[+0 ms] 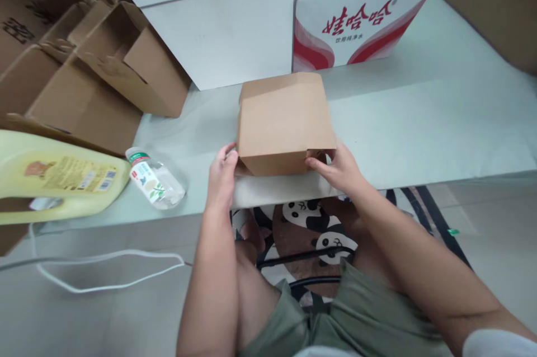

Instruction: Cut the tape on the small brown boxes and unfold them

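A closed brown cardboard box [287, 116] rests on the pale green table, near its front edge. My left hand [222, 172] grips the box's front left corner, with the thumb and bent fingers against its side. At the front right corner, my right hand [338, 167] holds the box, its thumb pressed on the front face beside a small dark gap under the lid. Some fingertips of both hands are hidden by the cardboard.
Open brown cartons [126, 60] stand at the left. Nearby are a yellow jug [84, 178] and a clear bottle [157, 181]. Behind the box stand white cartons [235, 32] and a red-and-white carton [356, 21]. A white cable [126, 284] hangs below the table.
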`<state>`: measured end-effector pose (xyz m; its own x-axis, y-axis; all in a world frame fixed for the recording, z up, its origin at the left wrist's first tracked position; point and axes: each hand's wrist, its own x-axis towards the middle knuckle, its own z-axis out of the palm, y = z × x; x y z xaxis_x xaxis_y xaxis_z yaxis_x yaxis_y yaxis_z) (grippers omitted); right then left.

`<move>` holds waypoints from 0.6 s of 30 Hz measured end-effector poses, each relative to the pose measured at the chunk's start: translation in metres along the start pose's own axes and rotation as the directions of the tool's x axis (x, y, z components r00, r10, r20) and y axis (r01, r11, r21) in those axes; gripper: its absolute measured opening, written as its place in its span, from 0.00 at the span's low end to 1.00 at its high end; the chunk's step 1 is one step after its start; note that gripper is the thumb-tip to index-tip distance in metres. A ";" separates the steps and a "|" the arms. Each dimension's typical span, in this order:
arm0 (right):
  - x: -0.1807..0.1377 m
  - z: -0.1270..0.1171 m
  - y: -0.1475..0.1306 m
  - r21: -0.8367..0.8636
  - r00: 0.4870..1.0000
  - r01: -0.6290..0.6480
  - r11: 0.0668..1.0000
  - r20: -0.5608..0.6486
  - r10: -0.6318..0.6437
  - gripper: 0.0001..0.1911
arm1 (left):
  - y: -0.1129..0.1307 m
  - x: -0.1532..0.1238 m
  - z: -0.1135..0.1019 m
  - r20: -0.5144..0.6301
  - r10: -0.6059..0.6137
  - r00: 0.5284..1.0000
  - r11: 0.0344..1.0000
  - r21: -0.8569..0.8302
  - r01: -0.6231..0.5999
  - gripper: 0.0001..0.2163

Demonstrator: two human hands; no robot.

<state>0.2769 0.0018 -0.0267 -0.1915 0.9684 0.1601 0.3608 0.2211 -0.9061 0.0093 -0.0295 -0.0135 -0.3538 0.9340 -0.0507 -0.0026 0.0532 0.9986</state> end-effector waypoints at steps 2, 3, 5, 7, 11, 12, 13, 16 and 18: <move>0.000 0.001 0.000 0.035 0.998 -0.051 0.998 -0.025 0.052 0.25 | -0.001 -0.001 0.005 0.037 -0.065 0.997 0.998 -0.007 0.065 0.24; 0.000 0.001 0.000 0.038 0.997 -0.064 0.997 -0.039 0.065 0.27 | 0.000 -0.001 0.005 0.036 -0.082 0.996 0.996 -0.025 0.082 0.26; -0.001 0.001 -0.001 0.038 0.995 -0.083 0.996 -0.059 0.085 0.29 | 0.001 -0.001 0.005 0.029 -0.094 0.995 0.992 -0.078 0.096 0.30; -0.001 0.001 -0.001 0.051 0.991 -0.103 0.993 -0.075 0.106 0.30 | 0.004 -0.001 0.002 0.044 -0.063 0.997 0.989 -0.128 0.068 0.35; -0.002 0.000 0.000 0.095 0.989 -0.123 0.988 -0.071 0.130 0.30 | 0.007 -0.003 -0.003 0.073 0.041 0.996 0.987 -0.158 -0.029 0.40; -0.002 0.000 -0.001 0.100 0.990 -0.123 0.987 -0.060 0.129 0.31 | 0.008 -0.004 -0.004 0.081 0.051 0.995 0.988 -0.148 -0.039 0.41; -0.002 -0.001 -0.001 0.103 0.991 -0.122 0.987 -0.050 0.128 0.31 | 0.008 -0.005 -0.004 0.088 0.055 0.995 0.990 -0.135 -0.043 0.42; -0.003 -0.001 -0.002 0.108 0.991 -0.118 0.987 -0.048 0.123 0.32 | 0.009 -0.008 -0.004 0.065 0.062 0.996 0.995 -0.084 -0.056 0.44; -0.003 -0.001 -0.002 0.122 0.990 -0.125 0.985 -0.053 0.132 0.32 | 0.010 -0.009 -0.002 0.028 0.071 0.997 0.995 -0.072 -0.069 0.45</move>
<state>0.2779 -0.0016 -0.0247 -0.0937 0.9938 0.0590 0.2680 0.0823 -0.9599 0.0105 -0.0377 -0.0033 -0.3269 0.9448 0.0196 -0.0456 -0.0365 0.9983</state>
